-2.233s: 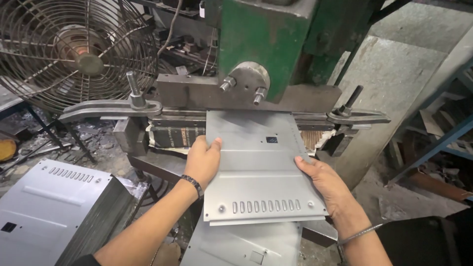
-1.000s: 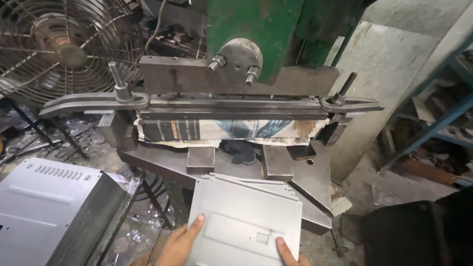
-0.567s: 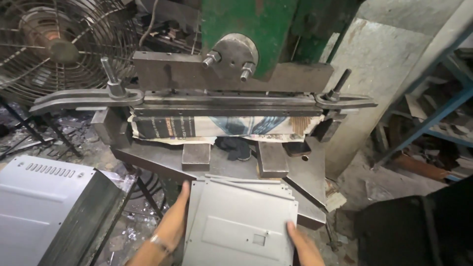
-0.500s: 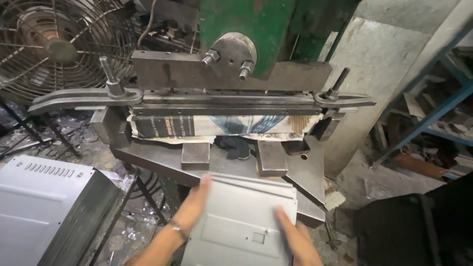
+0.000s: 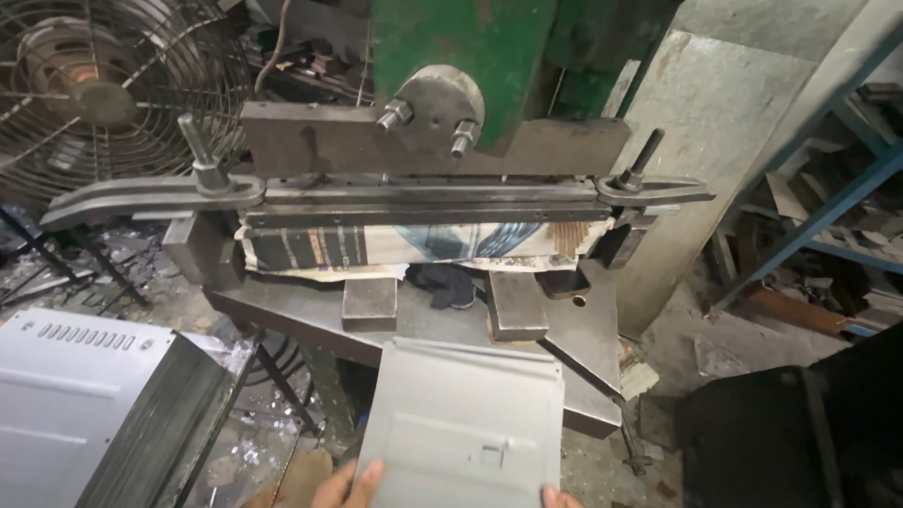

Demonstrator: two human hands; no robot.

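Your left hand [image 5: 346, 487] and right hand [image 5: 555, 499] have slid to the bottom edge, fingers flat against the grey sheet-metal panel [image 5: 466, 423], now lying lower centre, clear of the press [image 5: 433, 198].

A green press [image 5: 489, 56] stands behind a steel bench [image 5: 583, 348]. A wire-caged fan [image 5: 103, 94] sits at upper left, a stack of grey panels [image 5: 85, 414] lower left, blue shelving [image 5: 828, 207] at right.

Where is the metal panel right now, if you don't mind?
Bottom centre, the panel lies before the press bed, with both hands at its near edge.
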